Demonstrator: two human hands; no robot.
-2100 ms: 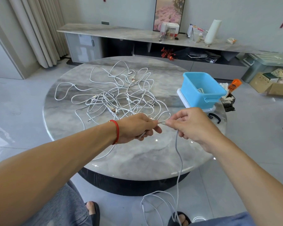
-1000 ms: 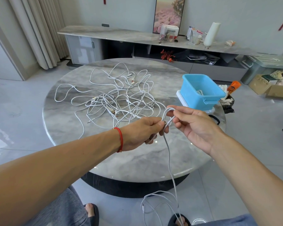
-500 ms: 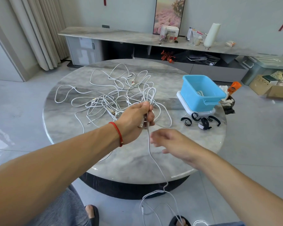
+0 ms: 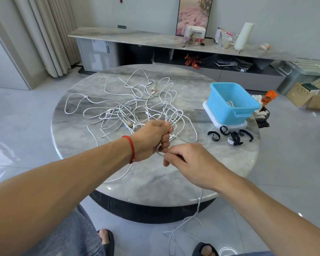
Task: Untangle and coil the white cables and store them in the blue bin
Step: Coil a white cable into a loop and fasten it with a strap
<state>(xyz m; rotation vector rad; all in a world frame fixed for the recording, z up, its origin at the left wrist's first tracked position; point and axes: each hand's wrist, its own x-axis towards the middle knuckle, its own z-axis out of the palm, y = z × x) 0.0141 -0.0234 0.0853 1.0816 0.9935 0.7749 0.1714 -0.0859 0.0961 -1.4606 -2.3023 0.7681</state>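
Observation:
A tangle of white cables (image 4: 129, 108) is spread over the middle of the round marble table (image 4: 92, 148). My left hand (image 4: 151, 139), with a red band at the wrist, grips a bundle of loops of one white cable (image 4: 174, 117) that stand up above its fingers. My right hand (image 4: 190, 161) is just below and to the right of it, pinching the same cable, whose free length (image 4: 198, 209) hangs past the table edge to the floor. The blue bin (image 4: 231, 104) stands at the table's right on a white lid, with a bit of white cable inside.
Several black cable straps (image 4: 229, 135) lie in front of the bin. Behind the table runs a long low cabinet (image 4: 155, 39) with small items. Cardboard boxes (image 4: 310, 97) and a grey-green crate sit on the floor at right. My feet are below the table edge.
My left hand rose from the table edge with the cable, and loops have built up in it. My right hand let go, dropped lower, then came back up to the cable below the left hand.

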